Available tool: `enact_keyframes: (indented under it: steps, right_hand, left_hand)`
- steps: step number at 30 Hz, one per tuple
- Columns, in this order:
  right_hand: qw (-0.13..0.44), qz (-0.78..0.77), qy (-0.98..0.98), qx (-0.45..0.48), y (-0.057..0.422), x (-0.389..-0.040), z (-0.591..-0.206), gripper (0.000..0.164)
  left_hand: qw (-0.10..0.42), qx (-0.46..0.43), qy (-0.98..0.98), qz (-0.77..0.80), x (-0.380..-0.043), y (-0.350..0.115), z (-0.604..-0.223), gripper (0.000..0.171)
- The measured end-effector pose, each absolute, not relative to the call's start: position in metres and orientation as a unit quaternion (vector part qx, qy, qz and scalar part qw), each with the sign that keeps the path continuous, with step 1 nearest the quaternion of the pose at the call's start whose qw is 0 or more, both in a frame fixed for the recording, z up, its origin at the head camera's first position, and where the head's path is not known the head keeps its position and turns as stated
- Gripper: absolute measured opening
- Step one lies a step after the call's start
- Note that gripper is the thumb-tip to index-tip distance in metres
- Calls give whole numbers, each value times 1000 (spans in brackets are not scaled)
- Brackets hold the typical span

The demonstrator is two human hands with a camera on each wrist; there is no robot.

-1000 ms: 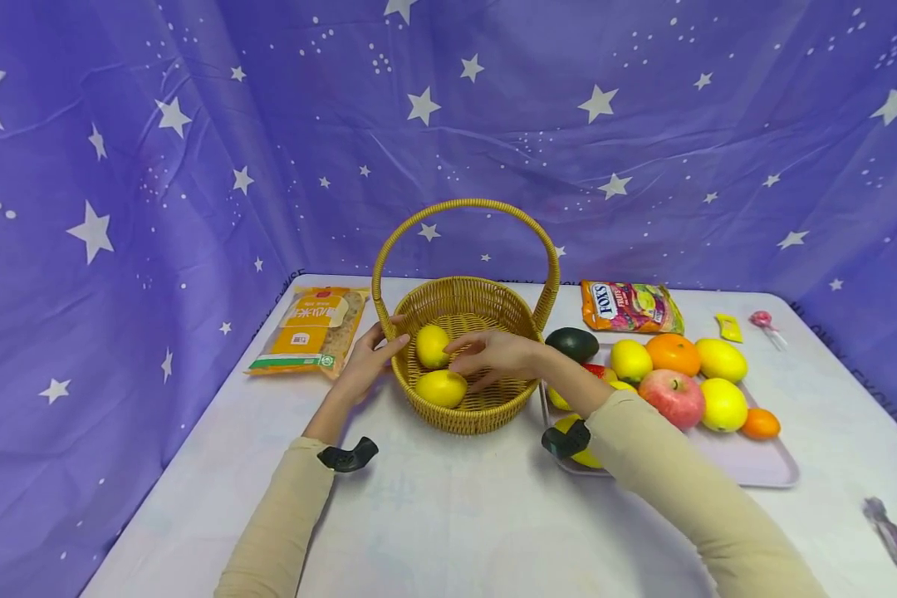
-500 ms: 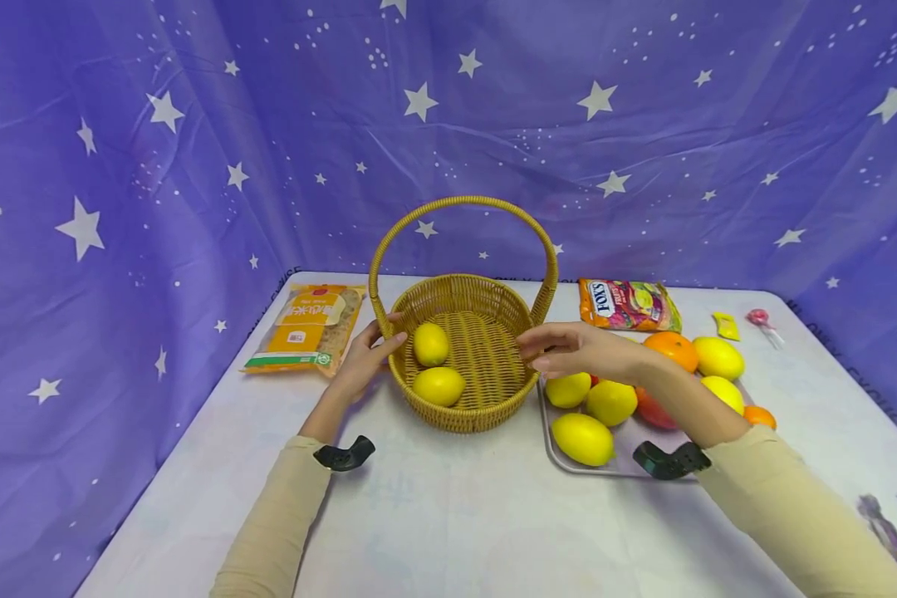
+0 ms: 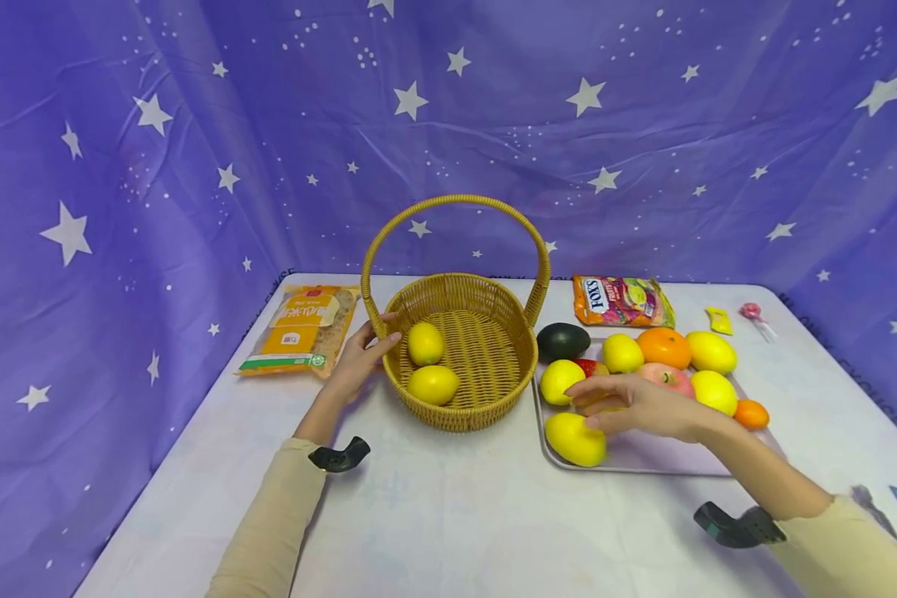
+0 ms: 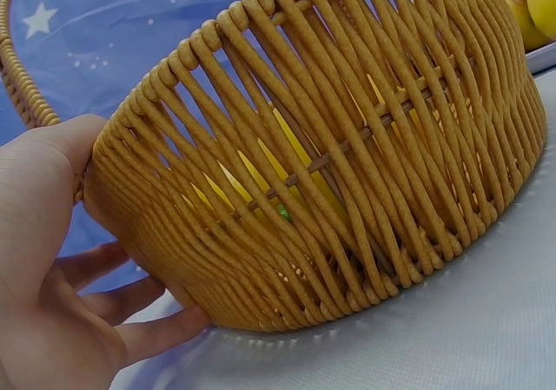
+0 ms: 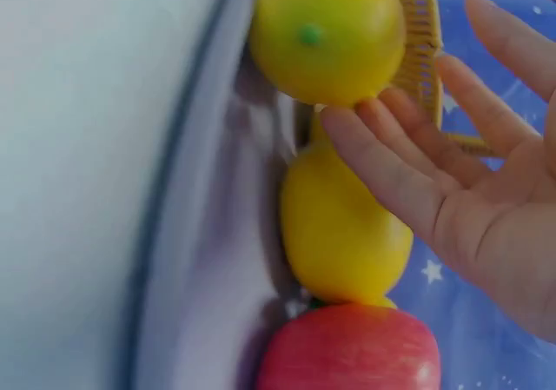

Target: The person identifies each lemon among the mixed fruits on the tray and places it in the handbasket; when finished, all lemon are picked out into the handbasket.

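A yellow wicker basket (image 3: 458, 420) with a tall arched handle stands mid-table, holding two lemons (image 3: 433, 385) on its left side. At its left rim my left hand (image 3: 355, 362) grips it, thumb at the rim and fingers against the outer wall. Over the pale tray (image 3: 665, 462) reaches my right hand (image 3: 646, 405), fingers spread and holding nothing. Its fingertips are close to the front lemon (image 3: 575, 440), with another lemon (image 3: 561, 382) just behind. The right wrist view shows those fingers beside a lemon (image 5: 328, 34), with a red apple (image 5: 352, 351) below.
More fruit fills the tray's back: an orange (image 3: 664, 347), several lemons, a small orange fruit (image 3: 751, 414), and a dark avocado (image 3: 563, 341) at its left corner. An orange grain bag (image 3: 299, 330) lies left; a candy bag (image 3: 624, 301) and a lollipop (image 3: 751, 311) lie behind the tray.
My right hand has left the lemons in the basket and moved right, across to the tray's front lemons. My left hand stays on the basket's rim.
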State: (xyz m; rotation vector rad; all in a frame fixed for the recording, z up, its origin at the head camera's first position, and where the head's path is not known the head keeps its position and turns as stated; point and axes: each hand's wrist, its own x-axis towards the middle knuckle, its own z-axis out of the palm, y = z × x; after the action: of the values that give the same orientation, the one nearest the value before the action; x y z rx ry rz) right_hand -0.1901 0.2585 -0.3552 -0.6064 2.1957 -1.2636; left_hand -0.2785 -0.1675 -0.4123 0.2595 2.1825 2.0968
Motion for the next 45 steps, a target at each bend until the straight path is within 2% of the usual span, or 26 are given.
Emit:
enact_keyframes:
  steps: [14, 24, 33, 41, 45]
  right_hand:
    - [197, -379, 874, -231, 238, -180, -368, 46]
    - [188, -420, 864, -204, 248, -192, -318, 55]
    - [215, -490, 817, -217, 225, -224, -295, 59]
    - [246, -509, 781, -264, 171, -247, -314, 56]
    - [287, -501, 769, -276, 144, -254, -329, 56]
  left_hand:
    - [48, 79, 715, 693, -276, -170, -412, 49]
    - [48, 85, 715, 693, -275, -171, -407, 51]
    - [65, 79, 714, 693, -278, -173, -406, 53]
    - [50, 87, 715, 692, -278, -169, -412, 52]
    - [47, 84, 716, 691, -277, -167, -414, 51]
